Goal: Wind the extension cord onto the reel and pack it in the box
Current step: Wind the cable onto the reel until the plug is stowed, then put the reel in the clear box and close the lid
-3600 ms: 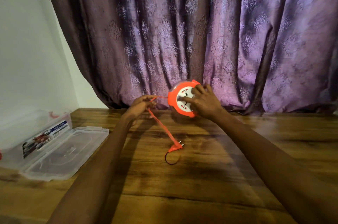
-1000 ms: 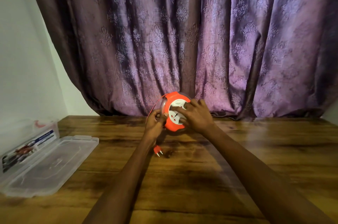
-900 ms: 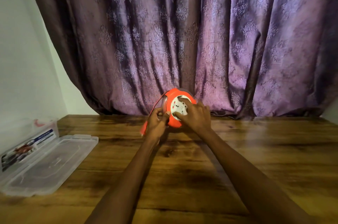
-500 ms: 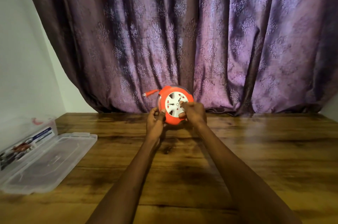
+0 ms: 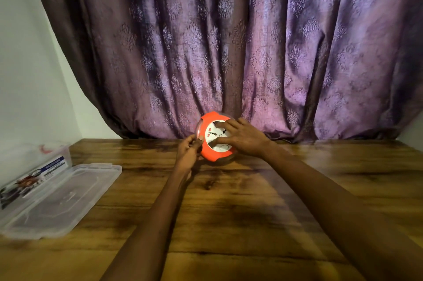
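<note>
While left hand (image 5: 188, 153) grips rim, right fingers (image 5: 225, 125) press reel (image 5: 211, 143) face.

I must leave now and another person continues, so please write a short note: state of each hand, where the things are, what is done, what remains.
Left hand grips the rim of the reel, held above the wooden table.
Right hand lies on its white socket face, fingers spread.
The box stands open at the table's left, lid flat beside it.
Done: no loose cord shows.
Left: put the reel in the box, close the lid.
</note>
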Available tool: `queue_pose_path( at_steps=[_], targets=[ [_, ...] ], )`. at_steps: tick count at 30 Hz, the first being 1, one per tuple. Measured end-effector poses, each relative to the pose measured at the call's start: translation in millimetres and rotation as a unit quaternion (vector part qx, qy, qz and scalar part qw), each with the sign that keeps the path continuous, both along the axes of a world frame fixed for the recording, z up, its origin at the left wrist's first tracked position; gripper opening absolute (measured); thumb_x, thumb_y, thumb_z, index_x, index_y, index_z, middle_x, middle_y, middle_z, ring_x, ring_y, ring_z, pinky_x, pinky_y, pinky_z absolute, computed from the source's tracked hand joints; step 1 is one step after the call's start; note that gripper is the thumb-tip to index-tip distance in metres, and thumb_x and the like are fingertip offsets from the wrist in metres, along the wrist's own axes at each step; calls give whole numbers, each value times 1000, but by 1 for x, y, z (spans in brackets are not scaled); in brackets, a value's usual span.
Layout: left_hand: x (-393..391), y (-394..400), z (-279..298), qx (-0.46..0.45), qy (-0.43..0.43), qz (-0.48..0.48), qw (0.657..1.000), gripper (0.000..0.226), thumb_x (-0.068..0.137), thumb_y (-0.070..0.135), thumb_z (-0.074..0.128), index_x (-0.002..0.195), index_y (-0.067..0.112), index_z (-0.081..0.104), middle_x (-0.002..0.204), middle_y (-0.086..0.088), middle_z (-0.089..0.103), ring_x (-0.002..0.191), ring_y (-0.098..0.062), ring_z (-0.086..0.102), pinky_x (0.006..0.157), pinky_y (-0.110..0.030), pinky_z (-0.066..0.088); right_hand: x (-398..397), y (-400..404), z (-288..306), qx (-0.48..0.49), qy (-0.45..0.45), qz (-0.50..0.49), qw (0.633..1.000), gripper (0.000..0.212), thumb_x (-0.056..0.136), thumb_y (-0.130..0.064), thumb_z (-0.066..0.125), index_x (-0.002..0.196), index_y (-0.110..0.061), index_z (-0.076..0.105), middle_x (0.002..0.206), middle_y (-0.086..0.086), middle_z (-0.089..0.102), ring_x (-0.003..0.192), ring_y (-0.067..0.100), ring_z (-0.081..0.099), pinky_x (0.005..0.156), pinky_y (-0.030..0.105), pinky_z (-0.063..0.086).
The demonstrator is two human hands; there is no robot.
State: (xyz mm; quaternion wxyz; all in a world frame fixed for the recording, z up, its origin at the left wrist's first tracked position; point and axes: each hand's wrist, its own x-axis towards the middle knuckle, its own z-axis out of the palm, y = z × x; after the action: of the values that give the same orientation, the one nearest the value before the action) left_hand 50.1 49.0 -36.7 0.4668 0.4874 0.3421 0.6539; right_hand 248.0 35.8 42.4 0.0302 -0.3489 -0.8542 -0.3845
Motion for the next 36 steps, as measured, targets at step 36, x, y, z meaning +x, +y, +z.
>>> queue_pose_path(
  at_steps=[36],
  targets=[
    [1,-5,-4,18,43,61,997,17,96,14,58,110,7,66,91,-9,71,74,-14,66,58,-25,56,-13,7,-38,-115,375,31,919,55,84,-36,55,137,-46,45,132,-1,56,120,22,56,92,42,51]
  ],
)
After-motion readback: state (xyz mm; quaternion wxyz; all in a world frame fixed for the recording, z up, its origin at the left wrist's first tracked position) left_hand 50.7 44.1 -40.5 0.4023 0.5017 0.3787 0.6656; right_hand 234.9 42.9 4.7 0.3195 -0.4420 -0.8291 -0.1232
